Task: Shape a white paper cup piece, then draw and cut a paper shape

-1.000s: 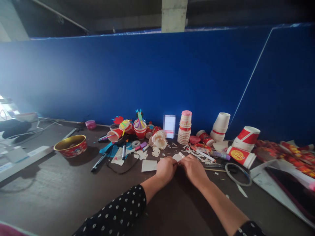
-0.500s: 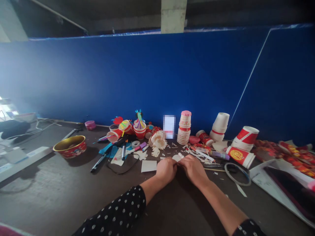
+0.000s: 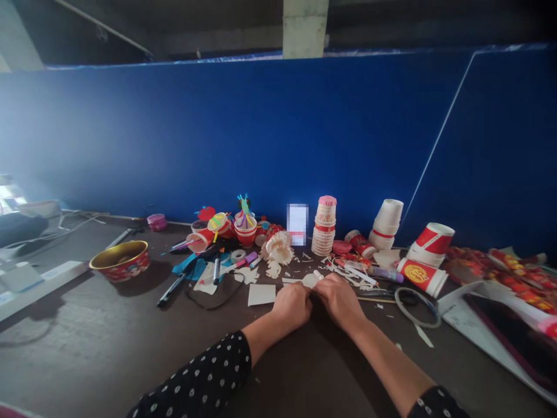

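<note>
Close together just above the dark table [image 3: 209,348], my left hand [image 3: 292,305] and my right hand [image 3: 339,299] have their fingers curled and their tips meeting. Whatever they pinch is hidden behind the fingers. A round white piece of paper [image 3: 310,280] shows right beyond the fingertips; I cannot tell whether they grip it. Next to it, by my right knuckles, is a small white roll-shaped piece [image 3: 318,274]. A square white sheet [image 3: 261,295] lies flat to the left of my left hand. Torn white paper strips [image 3: 348,271] are scattered beyond my right hand.
A stack of paper cups [image 3: 324,229] stands at the back, more cups [image 3: 387,223] to the right. A gold-lined bowl [image 3: 120,261] sits left, near a black marker [image 3: 216,270] and scissors-like tools. A tape-like ring [image 3: 416,307] and a dark phone or tablet [image 3: 513,337] lie right.
The view has shifted slightly, so everything appears a little further left. My hands stay together in nearly the same pose.
</note>
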Motion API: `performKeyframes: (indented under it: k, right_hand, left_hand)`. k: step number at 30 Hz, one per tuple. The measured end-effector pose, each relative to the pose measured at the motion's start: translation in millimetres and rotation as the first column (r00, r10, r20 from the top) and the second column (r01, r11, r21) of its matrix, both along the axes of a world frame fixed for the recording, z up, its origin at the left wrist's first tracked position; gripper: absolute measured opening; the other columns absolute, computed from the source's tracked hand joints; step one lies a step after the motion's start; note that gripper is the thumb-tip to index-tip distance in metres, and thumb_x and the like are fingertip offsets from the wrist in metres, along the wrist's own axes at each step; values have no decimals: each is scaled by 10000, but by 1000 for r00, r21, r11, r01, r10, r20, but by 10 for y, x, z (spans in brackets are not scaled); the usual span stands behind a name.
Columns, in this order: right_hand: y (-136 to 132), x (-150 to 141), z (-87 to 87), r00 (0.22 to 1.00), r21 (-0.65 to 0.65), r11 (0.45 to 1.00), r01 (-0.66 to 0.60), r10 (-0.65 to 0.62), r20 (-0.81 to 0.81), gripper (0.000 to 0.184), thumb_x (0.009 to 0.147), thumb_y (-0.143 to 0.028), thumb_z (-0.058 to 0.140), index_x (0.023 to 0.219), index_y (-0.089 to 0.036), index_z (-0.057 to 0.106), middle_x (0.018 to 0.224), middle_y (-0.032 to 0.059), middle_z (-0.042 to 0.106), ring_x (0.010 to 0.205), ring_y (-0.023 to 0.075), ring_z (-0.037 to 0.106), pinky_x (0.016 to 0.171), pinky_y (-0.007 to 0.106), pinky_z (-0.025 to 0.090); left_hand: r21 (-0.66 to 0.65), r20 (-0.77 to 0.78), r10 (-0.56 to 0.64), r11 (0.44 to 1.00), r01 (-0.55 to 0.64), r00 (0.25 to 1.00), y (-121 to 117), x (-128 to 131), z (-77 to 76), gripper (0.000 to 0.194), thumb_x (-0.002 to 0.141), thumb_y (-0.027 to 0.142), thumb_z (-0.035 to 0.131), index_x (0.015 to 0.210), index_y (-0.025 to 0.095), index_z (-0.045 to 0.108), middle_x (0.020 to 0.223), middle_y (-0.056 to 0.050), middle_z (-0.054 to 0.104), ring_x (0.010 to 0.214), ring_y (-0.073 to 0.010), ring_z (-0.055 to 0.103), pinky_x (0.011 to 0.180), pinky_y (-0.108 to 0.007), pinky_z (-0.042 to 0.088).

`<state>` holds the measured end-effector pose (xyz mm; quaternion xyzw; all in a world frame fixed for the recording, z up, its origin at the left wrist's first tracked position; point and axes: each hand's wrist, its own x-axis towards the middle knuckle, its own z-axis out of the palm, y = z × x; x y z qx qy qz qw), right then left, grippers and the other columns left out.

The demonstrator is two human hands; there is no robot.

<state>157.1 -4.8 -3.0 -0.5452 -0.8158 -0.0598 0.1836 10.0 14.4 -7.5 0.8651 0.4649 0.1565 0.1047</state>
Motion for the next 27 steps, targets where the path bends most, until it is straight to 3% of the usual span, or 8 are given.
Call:
performKeyframes:
  k: [5,8,10,13,15,19,27]
  right_hand:
    - [19,3,-13,999,-7,999,34,-34,41,223,836,-199,464,711,-194,648,721,32,630,781,163,502,680,254,332]
    - [25,5,-15,999,-11,999,31,-31,36,184,823,-188,490,739,-197,654,747,35,637,785,163,508,687,256,335]
    - [26,6,-16,999,-12,1000,28,-27,33,176,822,-188,497,746,-196,655,754,33,641,790,164,509,696,257,334]
    - [20,9,-13,999,-14,1000,7,-7,34,175,827,-198,498,757,-209,658,754,16,646,800,161,502,703,251,328]
    - [11,12,-5,999,-12,1000,-7,7,35,206,844,-207,474,755,-221,660,744,6,641,796,153,496,701,247,323]
    - [-4,19,17,1000,-1,1000,-18,18,21,275,878,-219,410,765,-220,661,739,7,629,787,145,488,699,243,318]
    - [1,22,1,999,-9,999,-38,38,-20,279,883,-245,403,803,-222,670,784,23,649,809,152,504,733,248,347]
  left_hand:
    - [147,200,-70,988,40,977,64,-73,42,268,733,102,407,860,145,639,794,-78,630,767,-176,572,709,-261,440]
    - [276,304,-193,955,107,933,139,-170,105,270,744,93,417,878,143,646,795,-79,627,781,-169,556,727,-270,433]
    - [330,271,-307,920,211,912,191,-242,147,227,724,92,459,814,149,660,779,-75,632,805,-179,541,796,-306,414]
    - [256,164,-481,864,434,861,257,-339,184,188,677,89,532,781,165,669,788,-58,637,844,-178,535,826,-302,403]
    - [154,124,-534,843,515,836,288,-387,187,191,638,123,613,815,161,673,840,-60,637,850,-178,543,813,-281,413]
    - [29,101,-534,845,534,840,315,-420,159,242,639,261,692,860,163,681,856,-62,633,842,-179,555,787,-264,419]
    - [28,132,-522,852,523,843,262,-358,85,167,685,301,669,828,220,699,890,-38,624,865,-160,538,799,-252,397]
